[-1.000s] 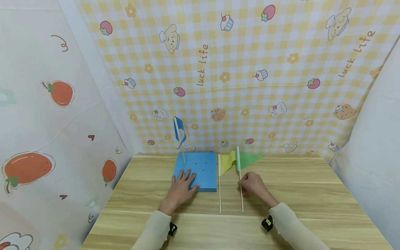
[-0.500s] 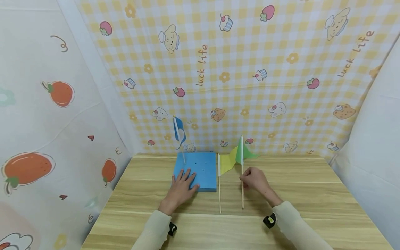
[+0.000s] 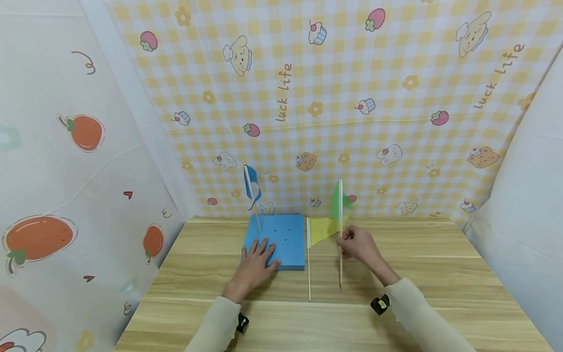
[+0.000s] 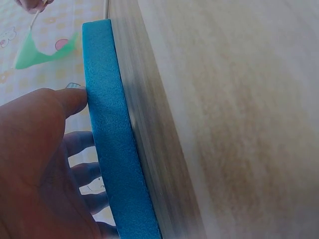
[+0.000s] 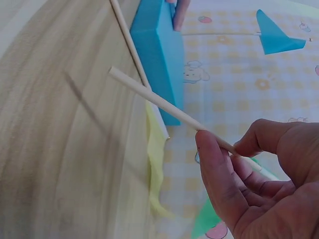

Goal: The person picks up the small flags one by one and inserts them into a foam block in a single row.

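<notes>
A blue foam block (image 3: 290,252) with several small holes in its top lies on the table. My left hand (image 3: 254,269) rests on its front left part, fingers spread. Out of the block's back left stands a blue flag (image 3: 251,183) on a thin stick. Between thumb and fingers, my right hand (image 3: 358,244) pinches the wooden stick of a green flag (image 3: 337,203). In the right wrist view that stick's bare lower end (image 5: 144,92) is off the table, casting a shadow. A yellow flag (image 3: 321,230) lies flat between the block and my right hand.
The wooden table (image 3: 418,264) meets a yellow checked cloth wall (image 3: 387,132) at the back. White cloth walls (image 3: 114,161) stand at the left and right. Black straps (image 3: 380,304) sit at my wrists.
The green flag has been lifted off the table and tilted upright by my right hand, which moved slightly up and away. My left hand, the block and the other two flags have stayed put.
</notes>
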`<state>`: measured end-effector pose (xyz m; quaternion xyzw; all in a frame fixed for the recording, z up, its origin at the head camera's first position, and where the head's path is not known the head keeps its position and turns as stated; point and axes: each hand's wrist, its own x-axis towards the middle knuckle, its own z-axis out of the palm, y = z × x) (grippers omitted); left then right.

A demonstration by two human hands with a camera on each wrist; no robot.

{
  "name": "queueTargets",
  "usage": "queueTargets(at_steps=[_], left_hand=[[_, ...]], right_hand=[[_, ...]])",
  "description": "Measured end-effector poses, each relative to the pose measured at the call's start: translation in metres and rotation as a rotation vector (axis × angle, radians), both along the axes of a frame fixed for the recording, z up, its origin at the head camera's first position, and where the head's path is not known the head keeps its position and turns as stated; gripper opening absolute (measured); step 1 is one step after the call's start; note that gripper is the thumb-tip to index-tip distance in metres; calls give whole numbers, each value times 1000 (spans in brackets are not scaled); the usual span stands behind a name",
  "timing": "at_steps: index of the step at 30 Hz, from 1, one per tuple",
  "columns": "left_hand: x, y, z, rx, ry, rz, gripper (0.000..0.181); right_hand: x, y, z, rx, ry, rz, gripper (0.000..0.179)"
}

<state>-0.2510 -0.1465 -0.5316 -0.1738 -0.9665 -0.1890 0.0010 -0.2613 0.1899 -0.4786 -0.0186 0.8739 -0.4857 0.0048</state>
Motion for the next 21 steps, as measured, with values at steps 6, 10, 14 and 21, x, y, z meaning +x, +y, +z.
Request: queueTargets(at_steps=[6,10,14,21], left_hand=[[0,0,0,1,-1,2,63],[0,0,0,-2,-1,0,63],[-1,-1,-1,-4,-2,1,63],[-2,-1,-1,-5,-1,-2,63]], right_hand=[[-4,-5,6,-18,26,10,5],[-6,-10,11,-22,38,8,6],[-9,-16,16,-36,65,8,7],[-14,-29,27,-56,125,17,7]])
